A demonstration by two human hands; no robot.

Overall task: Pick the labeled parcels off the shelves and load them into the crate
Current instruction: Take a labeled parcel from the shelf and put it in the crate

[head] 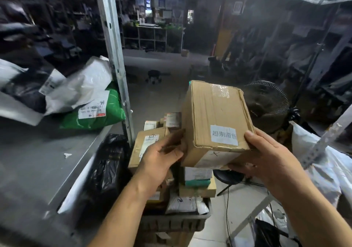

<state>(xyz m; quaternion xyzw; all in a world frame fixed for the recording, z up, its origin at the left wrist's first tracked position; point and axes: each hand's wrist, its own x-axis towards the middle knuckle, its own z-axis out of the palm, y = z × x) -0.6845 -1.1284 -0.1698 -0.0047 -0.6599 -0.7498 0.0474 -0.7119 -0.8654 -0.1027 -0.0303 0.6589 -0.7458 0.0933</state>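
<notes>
The grey shelf [38, 161] on the left carries a green parcel [106, 111] at its front edge beside the steel upright [114, 56]. Below, the grey crate [171, 222] is heaped with parcels. Above that heap, in open aisle, the cardboard box [215, 117] is held: right hand [266, 162] grips its near corner, left hand [162, 157] curls against its side.

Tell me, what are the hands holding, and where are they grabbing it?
A cardboard box. The right hand grips its near right corner, thumb on top; the left hand holds its left side.
</notes>
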